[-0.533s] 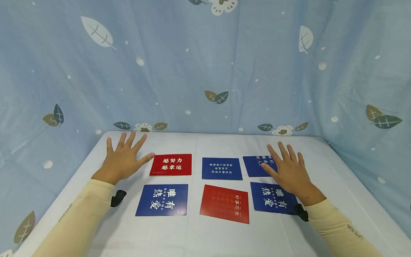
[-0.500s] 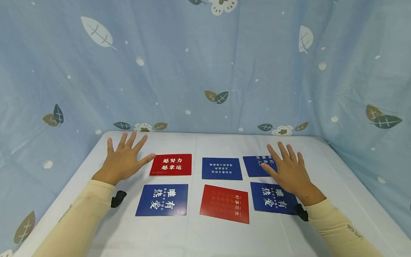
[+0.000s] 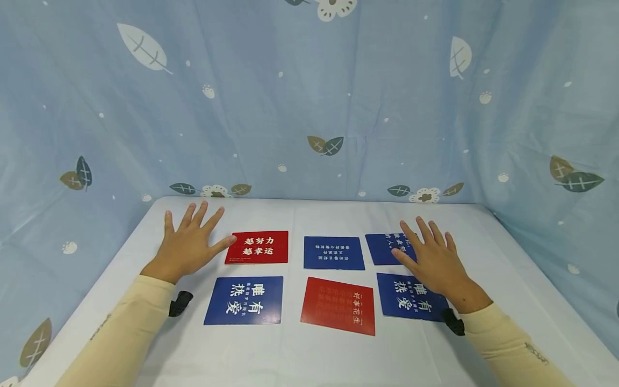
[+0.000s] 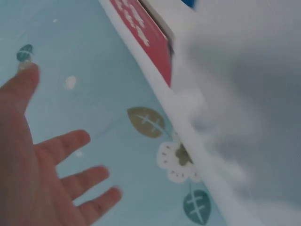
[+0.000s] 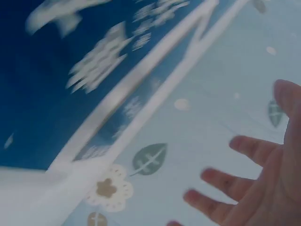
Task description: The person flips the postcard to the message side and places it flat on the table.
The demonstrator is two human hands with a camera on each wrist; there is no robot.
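Note:
My left hand (image 3: 187,248) is held with fingers spread beside the back-left red card (image 3: 258,248), its thumb tip overlapping that card's left edge. Nothing is in its grasp. On the other side, my right hand (image 3: 437,267) also has its fingers spread and holds nothing. It partly hides the back-right blue card (image 3: 384,251) and the front-right blue card (image 3: 406,301). Between the hands lie a blue card (image 3: 333,260) at the back, a blue card (image 3: 242,314) at front left and a red card (image 3: 333,309) at front centre, all printed with white characters.
The cards lie apart in two rows on a white-covered table (image 3: 242,355). Behind the table and along its sides hangs a light blue cloth (image 3: 271,97) with leaf and flower prints. A dark strap (image 3: 180,303) shows at the left wrist, another strap (image 3: 453,321) at the right.
My left hand has shifted slightly right and nearer to me. The right hand has dropped a little lower in the head view. The cards keep their places on the table.

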